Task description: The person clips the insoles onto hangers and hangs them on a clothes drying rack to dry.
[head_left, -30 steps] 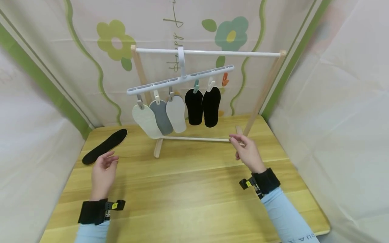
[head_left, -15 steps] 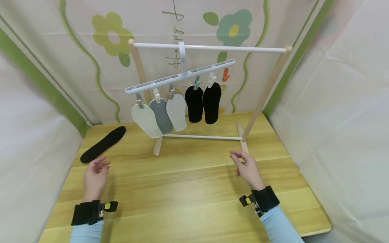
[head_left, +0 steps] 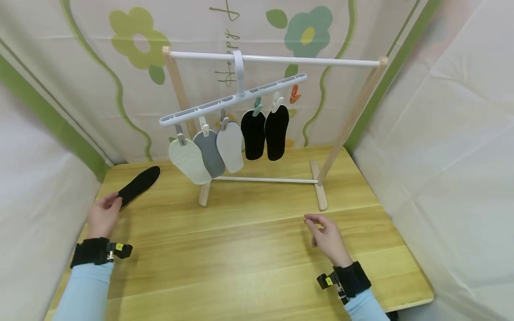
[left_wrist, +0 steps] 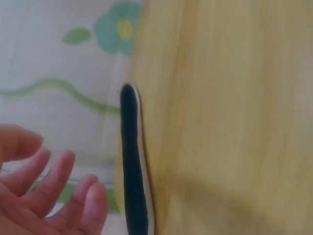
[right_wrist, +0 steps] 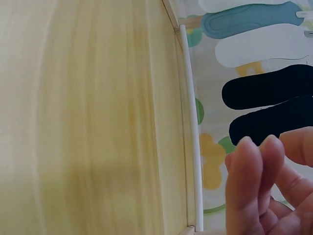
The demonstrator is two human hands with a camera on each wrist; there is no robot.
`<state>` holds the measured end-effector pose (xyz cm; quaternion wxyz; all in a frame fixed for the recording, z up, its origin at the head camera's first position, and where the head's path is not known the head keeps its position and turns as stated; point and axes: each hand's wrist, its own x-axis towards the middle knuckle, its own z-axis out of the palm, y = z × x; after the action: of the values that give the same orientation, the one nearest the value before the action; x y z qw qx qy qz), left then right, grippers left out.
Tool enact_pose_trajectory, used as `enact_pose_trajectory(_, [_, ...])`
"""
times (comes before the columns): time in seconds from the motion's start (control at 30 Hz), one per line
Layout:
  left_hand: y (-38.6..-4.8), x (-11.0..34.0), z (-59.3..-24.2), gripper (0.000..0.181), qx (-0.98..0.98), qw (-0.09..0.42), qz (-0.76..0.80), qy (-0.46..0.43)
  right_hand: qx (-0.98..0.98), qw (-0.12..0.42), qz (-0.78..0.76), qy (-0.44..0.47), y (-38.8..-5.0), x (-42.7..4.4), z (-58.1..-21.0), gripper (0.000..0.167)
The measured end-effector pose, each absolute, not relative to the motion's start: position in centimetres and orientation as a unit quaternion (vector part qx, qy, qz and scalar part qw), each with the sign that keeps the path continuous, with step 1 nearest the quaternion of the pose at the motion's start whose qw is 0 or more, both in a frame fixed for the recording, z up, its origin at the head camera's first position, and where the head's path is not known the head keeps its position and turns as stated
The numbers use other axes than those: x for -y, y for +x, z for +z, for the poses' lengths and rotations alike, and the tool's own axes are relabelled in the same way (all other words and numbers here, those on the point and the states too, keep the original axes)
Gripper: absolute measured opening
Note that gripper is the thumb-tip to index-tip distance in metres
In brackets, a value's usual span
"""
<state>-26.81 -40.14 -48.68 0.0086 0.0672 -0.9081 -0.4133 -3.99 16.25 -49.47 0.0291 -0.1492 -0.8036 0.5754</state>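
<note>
A black insole (head_left: 141, 183) with a pale edge lies on the table at the left. My left hand (head_left: 102, 217) is over its near end, which the fingers cover. In the left wrist view the relaxed fingers of my left hand (left_wrist: 58, 193) appear beside the insole (left_wrist: 133, 161), not curled round it. My right hand (head_left: 328, 240) hovers over the right side of the table, loosely curled and holding nothing. A white clip hanger (head_left: 217, 105) hangs tilted, left end lower, bearing a pale insole (head_left: 188, 161), a grey one (head_left: 209, 154), a white one (head_left: 230, 147) and two black insoles (head_left: 276, 133).
The hanger hooks over the white top bar (head_left: 313, 60) of a wooden-legged rack at the back of the table (head_left: 241, 249). An orange clip (head_left: 295, 94) at the hanger's right end holds nothing. Fabric walls (head_left: 449, 169) enclose the table on the sides and back.
My left hand has moved left onto the near end of the loose black insole. My right hand has drawn back from the rack toward me. The view has shifted slightly.
</note>
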Motion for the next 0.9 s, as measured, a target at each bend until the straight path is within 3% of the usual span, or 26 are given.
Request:
enact_pose_trajectory(0.27, [-31.6,41.1,-48.8,0.057,0.925,-0.036,-0.378,0.016,0.805,0.024,0.563,-0.185,-1.3,-15.3,-47.4,0.026])
enact_pose_trajectory(0.5, [-34.2,41.5,-50.4,0.057,0.945,-0.061,-0.32,-0.027,0.803,0.043,0.562,-0.193,0.9,-16.1,-49.1,0.028])
enact_pose_trajectory(0.77, [-34.6,44.0,-52.2,0.066,0.964,-0.117,-0.234,-0.049,0.8,0.035,0.562,-0.21,2.0,-16.1,-49.4,0.031])
enact_pose_trajectory(0.9, [-33.7,45.4,-53.5,0.069,0.972,-0.119,-0.189,-0.069,0.807,0.036,0.557,-0.194,1.8,-16.5,-49.5,0.032])
